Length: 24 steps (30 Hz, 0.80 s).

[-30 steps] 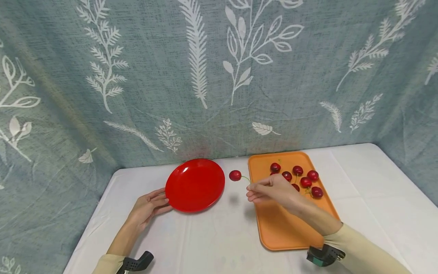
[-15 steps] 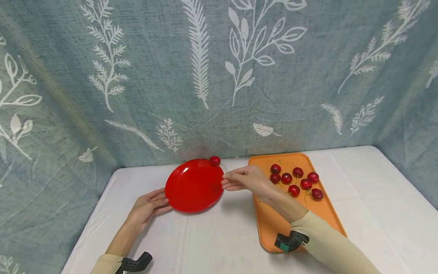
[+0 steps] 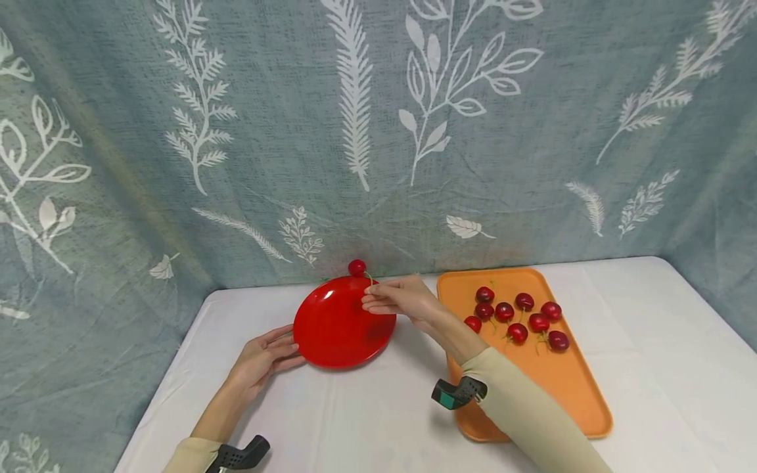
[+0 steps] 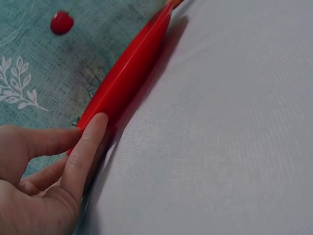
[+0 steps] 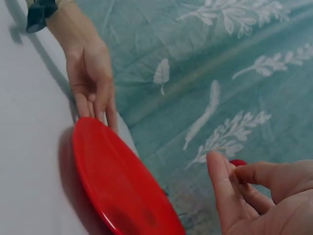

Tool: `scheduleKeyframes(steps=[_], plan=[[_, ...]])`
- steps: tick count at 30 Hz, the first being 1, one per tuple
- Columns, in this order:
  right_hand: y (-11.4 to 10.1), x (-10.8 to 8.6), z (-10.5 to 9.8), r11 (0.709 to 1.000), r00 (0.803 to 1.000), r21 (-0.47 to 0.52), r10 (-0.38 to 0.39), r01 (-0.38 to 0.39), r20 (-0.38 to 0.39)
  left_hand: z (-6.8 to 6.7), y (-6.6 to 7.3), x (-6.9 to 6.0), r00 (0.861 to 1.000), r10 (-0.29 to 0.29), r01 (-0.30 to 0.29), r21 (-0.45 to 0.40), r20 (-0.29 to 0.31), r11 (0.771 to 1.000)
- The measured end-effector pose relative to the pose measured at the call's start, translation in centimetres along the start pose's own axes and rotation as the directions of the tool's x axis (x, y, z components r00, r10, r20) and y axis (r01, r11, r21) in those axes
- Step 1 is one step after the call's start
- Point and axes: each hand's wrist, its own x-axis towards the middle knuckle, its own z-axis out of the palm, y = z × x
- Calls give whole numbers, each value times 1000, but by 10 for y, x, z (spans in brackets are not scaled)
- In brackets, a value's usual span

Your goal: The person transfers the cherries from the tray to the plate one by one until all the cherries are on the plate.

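Pinched by its green stem in my right hand (image 3: 405,301), a red cherry (image 3: 357,267) hangs in the air over the far rim of the shiny red plate (image 3: 337,335). That cherry (image 4: 62,23) also shows against the cloth in the left wrist view; in the right wrist view the fingers mostly hide it. My left hand (image 3: 263,361) holds the plate at its left edge, with thumb and fingers at the rim (image 4: 110,93). The plate appears to have no fruit in it, and a dark shadow falls on its right side.
An orange tray (image 3: 556,374) lies to the right, with several stemmed cherries (image 3: 504,311) in its far half. My right forearm crosses its near left part. A white cloth (image 3: 355,420) covers the table. Behind stands a blue-green leaf-patterned curtain (image 3: 378,217).
My right hand has carried the cherry leftward from beside the tray to above the plate's far rim. The left hand has stayed at the plate's edge. The head view has shifted slightly.
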Motion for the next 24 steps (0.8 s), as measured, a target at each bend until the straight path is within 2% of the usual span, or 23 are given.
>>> scheduleKeyframes(steps=[6, 11, 18, 24], plan=[[13, 30, 11, 994, 998, 99, 53, -50, -26, -1, -2, 0, 1000, -1, 1, -9, 11, 1000], [23, 49, 18, 990, 992, 102, 101, -93, -71, -4, -1, 0, 1000, -22, 22, 6, -4, 1000], [43, 60, 32, 997, 993, 36, 69, -66, -95, -2, 0, 0, 1000, -11, 11, 10, -4, 1000], [57, 63, 40, 998, 990, 34, 56, -52, -129, 3, -1, 2, 1000, -15, 15, -1, -19, 1000]])
